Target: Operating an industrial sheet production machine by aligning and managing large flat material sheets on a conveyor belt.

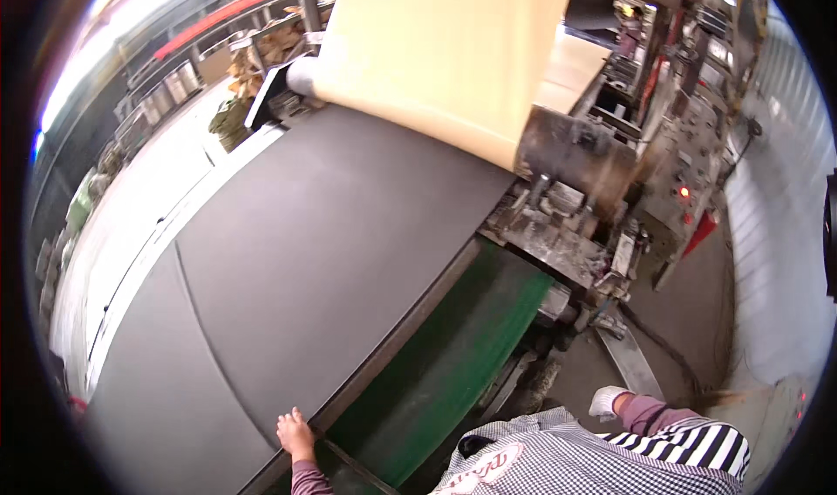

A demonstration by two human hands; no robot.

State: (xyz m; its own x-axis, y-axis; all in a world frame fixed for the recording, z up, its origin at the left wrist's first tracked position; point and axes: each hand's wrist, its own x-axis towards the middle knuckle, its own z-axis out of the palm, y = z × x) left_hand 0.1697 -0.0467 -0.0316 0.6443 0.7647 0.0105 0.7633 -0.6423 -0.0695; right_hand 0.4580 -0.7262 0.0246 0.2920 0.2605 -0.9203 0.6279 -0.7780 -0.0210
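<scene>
A wide dark grey sheet (296, 233) lies along the machine bed, with a curved seam or fold line across its near part. My left hand (296, 434), bare, rests at the sheet's near right edge. Its fingers are stretched out and a little apart, touching the edge. At the lower right my right hand (603, 403), in a white glove, is held out to the side, apart from the sheet. The glove's fingers blur together, so their pose is unclear. Beyond the sheet, a tan web (436, 59) comes down over a roller.
A green belt (445, 355) runs beside the sheet's right edge. Metal machine parts (558, 225) and a roller drum (580, 159) stand at the right, near a control panel (680, 172) with lit red lamps. Brown and green bundles (231, 124) lie at the far left.
</scene>
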